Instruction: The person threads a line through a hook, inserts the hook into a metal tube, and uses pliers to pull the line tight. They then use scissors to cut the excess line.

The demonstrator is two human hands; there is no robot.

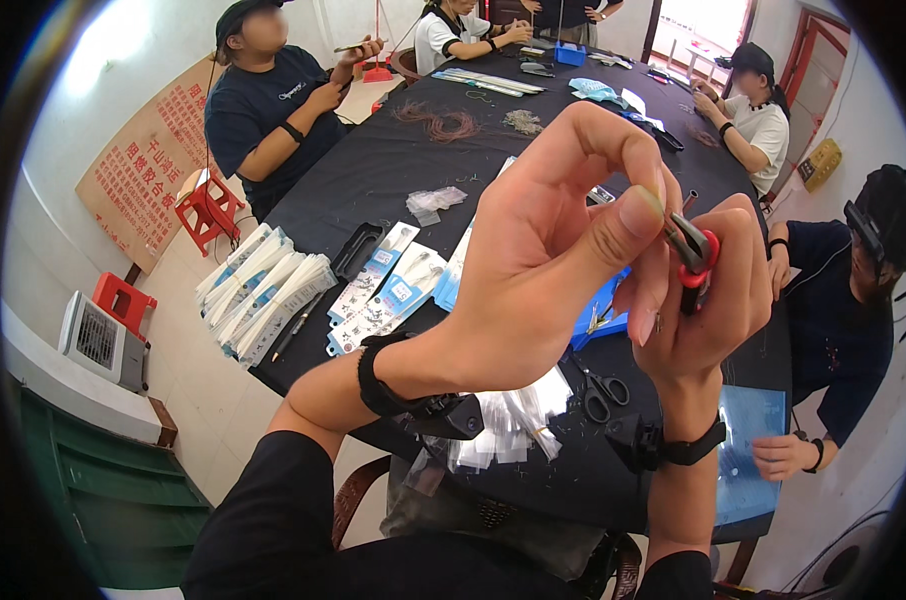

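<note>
Raised over the table, my right hand [728,285] is closed round a small pair of pliers [687,237] with metal jaws and red handles. My left hand [533,260] meets it at the jaws, thumb and forefinger pinched together. Whatever those fingertips hold is hidden or too small to name. Partly behind my hands lies a blue tray [601,305] with small tools in it. Below my hands, black-handled scissors [603,392] rest on the black tablecloth [393,190] beside a pile of clear plastic bags [513,425].
At left lie bundled white packages [263,290], printed cards [398,290], a pen [295,328] and a black case [357,250]. Dark thin line [438,122] lies coiled farther off. A blue sheet [751,450] covers the right corner. Several people work around the table, one person [853,290] close at right.
</note>
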